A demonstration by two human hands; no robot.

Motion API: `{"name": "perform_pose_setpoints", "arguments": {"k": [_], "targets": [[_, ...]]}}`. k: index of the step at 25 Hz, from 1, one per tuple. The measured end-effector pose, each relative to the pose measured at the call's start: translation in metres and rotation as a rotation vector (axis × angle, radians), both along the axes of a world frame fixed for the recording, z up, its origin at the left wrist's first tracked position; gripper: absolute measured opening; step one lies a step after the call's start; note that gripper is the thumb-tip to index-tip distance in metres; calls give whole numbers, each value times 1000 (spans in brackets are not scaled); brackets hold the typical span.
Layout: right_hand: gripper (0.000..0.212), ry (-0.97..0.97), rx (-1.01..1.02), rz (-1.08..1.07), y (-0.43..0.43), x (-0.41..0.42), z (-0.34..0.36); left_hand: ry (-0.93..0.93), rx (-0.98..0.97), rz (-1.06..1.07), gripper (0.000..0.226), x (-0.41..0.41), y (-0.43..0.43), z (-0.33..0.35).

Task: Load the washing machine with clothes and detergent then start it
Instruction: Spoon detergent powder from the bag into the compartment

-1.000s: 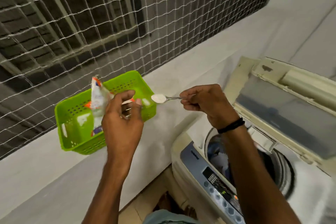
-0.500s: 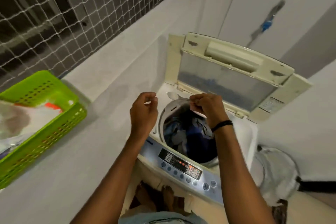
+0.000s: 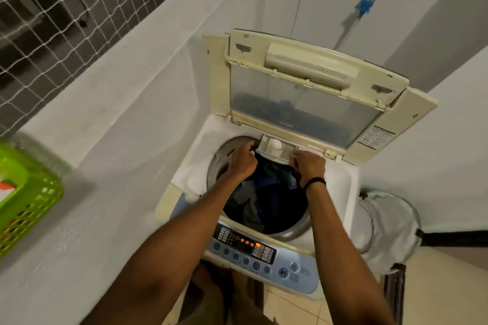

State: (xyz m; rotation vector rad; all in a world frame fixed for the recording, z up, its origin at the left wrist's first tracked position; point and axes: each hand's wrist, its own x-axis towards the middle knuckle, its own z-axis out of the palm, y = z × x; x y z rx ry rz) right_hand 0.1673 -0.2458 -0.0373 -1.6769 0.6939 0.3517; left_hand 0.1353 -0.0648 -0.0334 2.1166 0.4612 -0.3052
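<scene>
Grip: left hand [image 3: 244, 161] curls round the left end of the drawer [image 3: 274, 150]. Right hand [image 3: 309, 165] is fisted tight at the drawer's right front corner. We cannot tell if it pinches the lip or some small thing hidden in the fingers.
Drawer: pulled out from the back rim of the washing machine [image 3: 340, 192], hanging over the tub and under the raised lid [image 3: 317, 79].
Detergent: a white heap of powder [image 3: 277, 143] lies in the drawer, about mid-width. We can't make out which compartment.
Clothes: dark and grey clothes [image 3: 264, 198] already sit in the tub, right below the drawer.
Panel: control panel [image 3: 245, 245] is lit with orange digits at the near edge, and no hand is on it.
Stage: we judge the clothes are loaded and the detergent is in. Closing the drawer, dropping the lid and pressing start are not yet done.
Risk, spill: a fast or crooked shove could jolt powder over the drawer lip onto the clothes — it would land undissolved on dark fabric.
Risk, jam: pushing harder on one corner could skew the drawer so it sticks half out, and the lid may then not seat.
Risk, pinch: fingers wrapped round the drawer ends could get caught against the rim as it closes.
Risk, lid: the lid stands upright just above both hands — a knock could drop it on them.
Aside: green basket [image 3: 26, 206] sits on the ledge, well apart to the left.
</scene>
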Motion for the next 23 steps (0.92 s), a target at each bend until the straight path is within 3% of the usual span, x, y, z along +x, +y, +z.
{"name": "perform_pose_setpoints", "arguments": {"k": [3,6,9,15,19,23], "targets": [[19,-93,-216,18,3,0,-22,64,120,-162,47,17,-9,-12],[26,-192,-425,172,11,-2,-41,164,147,-303,56,29,-15,-18],[35,-292,-525,211,16,-7,-48,271,143,-378,65,31,-15,-20],[40,-433,-648,274,25,-19,-44,277,163,-417,70,29,-11,-21],[28,-324,-458,-33,29,-18,-33,188,111,-294,69,18,-3,-11],[18,-212,126,-227,44,-21,-1,-2,92,-83,63,-1,22,19]]}}
